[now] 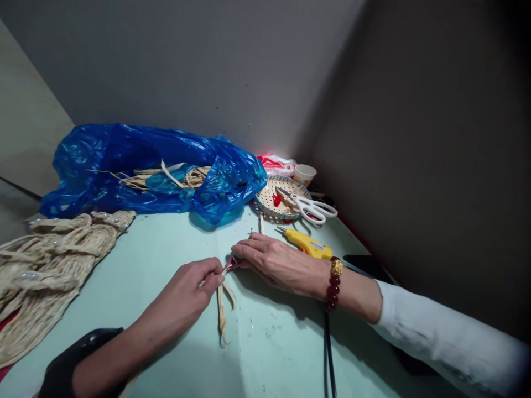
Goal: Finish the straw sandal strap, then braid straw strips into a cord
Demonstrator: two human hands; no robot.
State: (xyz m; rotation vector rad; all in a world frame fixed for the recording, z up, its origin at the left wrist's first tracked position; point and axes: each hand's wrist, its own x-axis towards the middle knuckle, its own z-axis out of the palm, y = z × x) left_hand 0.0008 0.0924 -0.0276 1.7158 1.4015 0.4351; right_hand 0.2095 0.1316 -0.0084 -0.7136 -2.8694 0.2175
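Note:
Between thumb and forefinger, my left hand [203, 283] pinches a pale strip of dried plant fibre [222, 320], whose loose ends hang onto the table. At its upper end sits a small shiny pinkish-purple piece [233, 263], perhaps ribbon or foil. The fingers of my right hand [274, 262] are closed over the far side of that piece, so much of it is hidden. My two hands almost meet, low over the table. A yellow glue gun [307, 244] lies just beyond my right hand.
A blue plastic bag [99, 149] with fibre strips [153, 178] lies at the back. White-handled scissors [313, 210] rest on a woven basket [265, 193] beside a paper cup [305, 173]. Woven fibre slippers [53, 265] lie left. A black cable [330, 354] runs over the pale green table [174, 237].

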